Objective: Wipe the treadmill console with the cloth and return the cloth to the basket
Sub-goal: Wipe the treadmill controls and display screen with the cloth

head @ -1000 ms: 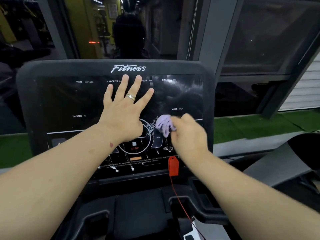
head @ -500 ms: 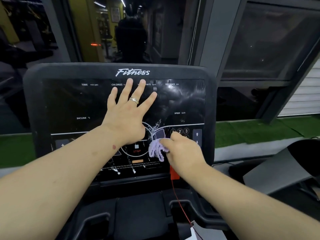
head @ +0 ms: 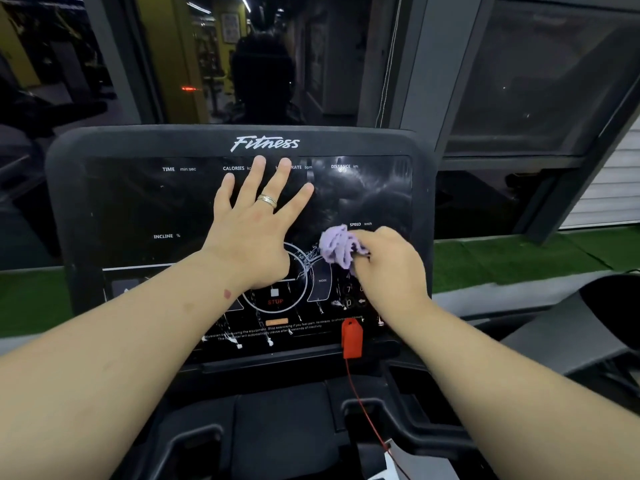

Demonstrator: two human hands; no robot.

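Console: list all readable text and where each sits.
All on the treadmill console:
"Fitness": top bezel
"TIME min:sec": top left
"CALORIES": top row
"DISTANCE km": top right
"INCLINE %": left
"SPEED km/h": right
"STOP": centre dial
"MODE": beside dial
Heart-rate label: partly hidden by left hand
Warning lines: too blurred to read fully

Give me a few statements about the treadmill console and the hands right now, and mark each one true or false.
1. The right hand holds a purple cloth. True.
2. The left hand lies flat on the console, fingers spread. True.
3. The cloth sits over the TIME label. False: it is beside the SPEED label.
4. The red safety key hangs at the console's top edge. False: it is at the bottom edge.
5. The left hand wears a ring. True.
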